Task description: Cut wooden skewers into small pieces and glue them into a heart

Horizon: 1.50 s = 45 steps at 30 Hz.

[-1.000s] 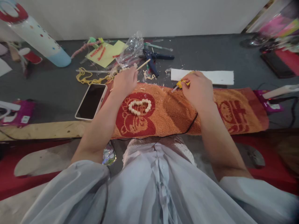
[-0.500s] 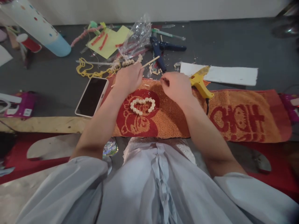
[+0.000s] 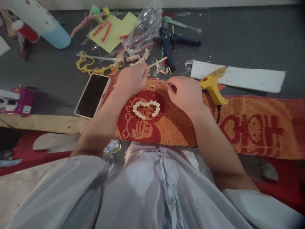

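My left hand [image 3: 133, 77] is closed on a thin pale wooden stick [image 3: 157, 62], whose free end points up and right. To its right, my right hand [image 3: 184, 92] has thumb and forefinger pinched together; whatever lies between the fingertips is too small to make out. Below and between the hands, a heart-shaped ring of short pale pieces [image 3: 136, 112] lies on an orange and red towel [image 3: 176, 127]. A few short cut stick pieces [image 3: 163, 72] are scattered just beyond the hands. Beside my right hand rests a yellow glue gun [image 3: 213, 86].
A phone [image 3: 91, 97] lies left of the towel. Behind are yellow yarn [image 3: 83, 66], yellow paper [image 3: 109, 41], a clear plastic bag [image 3: 145, 28] and a dark blue cutter tool [image 3: 168, 47]. A white strip [image 3: 257, 78] lies at right, a tall bottle [image 3: 56, 33] at upper left.
The camera view has shifted slightly, so the things on the table sit a little differently in frame. Both hands keep nearly the same pose, and the stick is still in my left hand.
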### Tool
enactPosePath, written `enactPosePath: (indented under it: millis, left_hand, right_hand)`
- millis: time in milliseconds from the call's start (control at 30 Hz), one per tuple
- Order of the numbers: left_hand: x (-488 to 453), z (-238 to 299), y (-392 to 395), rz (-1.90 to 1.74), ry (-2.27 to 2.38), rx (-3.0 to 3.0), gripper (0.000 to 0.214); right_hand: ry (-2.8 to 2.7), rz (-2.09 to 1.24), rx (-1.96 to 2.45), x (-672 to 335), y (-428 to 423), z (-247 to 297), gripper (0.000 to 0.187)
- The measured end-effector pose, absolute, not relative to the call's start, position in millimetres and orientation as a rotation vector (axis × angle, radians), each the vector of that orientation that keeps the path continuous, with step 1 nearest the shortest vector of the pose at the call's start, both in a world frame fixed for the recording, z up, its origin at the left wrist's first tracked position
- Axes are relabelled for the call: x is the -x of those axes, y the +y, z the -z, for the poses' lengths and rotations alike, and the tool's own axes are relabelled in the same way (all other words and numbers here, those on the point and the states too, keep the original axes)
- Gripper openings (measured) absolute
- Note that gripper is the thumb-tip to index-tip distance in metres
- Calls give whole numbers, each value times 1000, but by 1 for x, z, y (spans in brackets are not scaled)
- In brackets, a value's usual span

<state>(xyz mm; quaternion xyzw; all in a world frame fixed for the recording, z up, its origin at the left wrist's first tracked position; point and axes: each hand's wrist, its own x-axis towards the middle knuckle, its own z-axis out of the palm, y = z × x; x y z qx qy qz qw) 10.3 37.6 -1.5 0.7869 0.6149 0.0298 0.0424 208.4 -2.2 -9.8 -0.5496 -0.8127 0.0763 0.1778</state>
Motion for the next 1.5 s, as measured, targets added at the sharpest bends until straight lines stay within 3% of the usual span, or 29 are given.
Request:
enactPosePath:
  millis: [1500]
  left_hand:
    - [-11,-1,36,-73,1847,-2395,39]
  right_hand:
    - [-2306,-267,1563,-208,-4,9,24]
